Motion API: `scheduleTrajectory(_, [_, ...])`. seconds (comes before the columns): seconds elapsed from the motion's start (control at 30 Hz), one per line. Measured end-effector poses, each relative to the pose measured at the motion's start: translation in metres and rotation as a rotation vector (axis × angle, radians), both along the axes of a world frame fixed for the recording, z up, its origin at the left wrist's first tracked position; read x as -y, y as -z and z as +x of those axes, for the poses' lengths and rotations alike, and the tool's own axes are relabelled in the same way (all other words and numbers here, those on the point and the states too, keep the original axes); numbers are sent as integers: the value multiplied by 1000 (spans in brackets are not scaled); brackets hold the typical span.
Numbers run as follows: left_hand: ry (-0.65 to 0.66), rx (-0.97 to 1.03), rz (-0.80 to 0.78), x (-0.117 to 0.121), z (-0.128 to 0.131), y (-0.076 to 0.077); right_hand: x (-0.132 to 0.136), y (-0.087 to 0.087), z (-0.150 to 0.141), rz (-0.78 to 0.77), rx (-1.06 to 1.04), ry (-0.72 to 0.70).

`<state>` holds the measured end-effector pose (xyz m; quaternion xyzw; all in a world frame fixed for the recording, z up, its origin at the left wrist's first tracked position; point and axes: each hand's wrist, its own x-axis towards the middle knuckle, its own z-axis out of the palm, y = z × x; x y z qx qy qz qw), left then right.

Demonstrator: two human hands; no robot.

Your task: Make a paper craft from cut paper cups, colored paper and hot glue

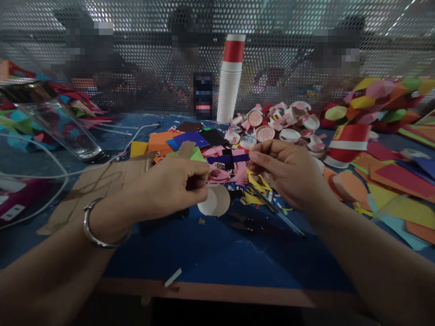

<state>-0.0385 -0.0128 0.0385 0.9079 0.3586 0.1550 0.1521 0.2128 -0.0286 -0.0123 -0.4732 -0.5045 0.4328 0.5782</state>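
My left hand [178,183] is closed in a fist above the table, a silver bracelet on its wrist; what its curled fingers hold, if anything, is hidden. Opposite it, my right hand [288,172] pinches the right end of a narrow blue paper strip [240,158] between thumb and forefinger. The strip's other end lies close to my left fingers, and a black piece crosses its middle. Below the hands rest pale round discs [219,200], partly overlapping. Pink paper scraps [241,174] and yellow scraps [253,198] lie under and beside the strip.
A tall stack of paper cups [228,90] stands at the back, near a heap of cut cup bases [288,122]. A red-and-white cup [348,147] is at right, by coloured paper [390,181]. Left are a tilted glass bottle [68,127], cardboard [95,185] and white cables [64,174].
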Motion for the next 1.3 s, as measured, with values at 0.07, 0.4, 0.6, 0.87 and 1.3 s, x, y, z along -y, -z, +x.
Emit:
scheduleTrajectory(0.07, [32, 88, 18, 2, 1, 1, 0, 0, -1, 15, -20, 19])
scheduleTrajectory(0.4, [-139, 460, -115, -5, 6, 18, 6, -11, -7, 135, -130, 50])
scheduleTrajectory(0.6, [-219, 843, -759, -16, 20, 40, 13, -12, -15, 27, -171, -24])
scheduleTrajectory(0.87, [-222, 1010, -934, -11, 27, 41, 10, 0, -18, -24, -185, -36])
scheduleTrajectory(1.3, [-155, 1091, -1019, 0, 32, 37, 9, 1, -20, -101, -145, -72])
